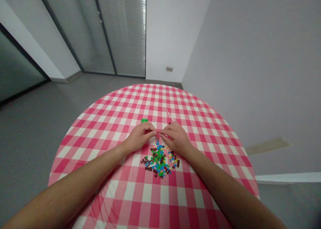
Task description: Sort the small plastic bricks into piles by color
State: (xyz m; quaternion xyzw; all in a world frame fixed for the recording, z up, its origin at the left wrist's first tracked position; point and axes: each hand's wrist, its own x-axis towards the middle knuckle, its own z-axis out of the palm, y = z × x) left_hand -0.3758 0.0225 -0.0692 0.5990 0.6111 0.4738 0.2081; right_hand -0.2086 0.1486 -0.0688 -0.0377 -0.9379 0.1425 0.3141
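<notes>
A tiny dark piece [157, 132] sits where the two sets of fingertips meet, over the table and directly in front of the person. The left hand [140, 135] pinches it from one side with thumb and forefinger, the other fingers curled in; the right hand [176, 137] pinches from the opposite side, its thumb and forefinger reaching across to it. It is too small here to tell whether it is one brick or several joined.

For work this fine, one hand would do best as a steady clamp while the other lines up the edges and presses straight, with both wrists resting on the cloth.

Just nearer the body than the fingertips lie a few blue bricks [157, 142], leading into a loose pile of small bricks [160, 160] between the forearms, mixed green, blue, brown, white and yellow. The pile comes close to the right palm, so that palm should stay lifted from it to avoid scattering pieces.

Just beyond the left hand is a cluster of green bricks [144, 121]; beyond the right, a thin pale strip [171, 114]. A red-and-white checked tablecloth [120, 195] lies under everything.
</notes>
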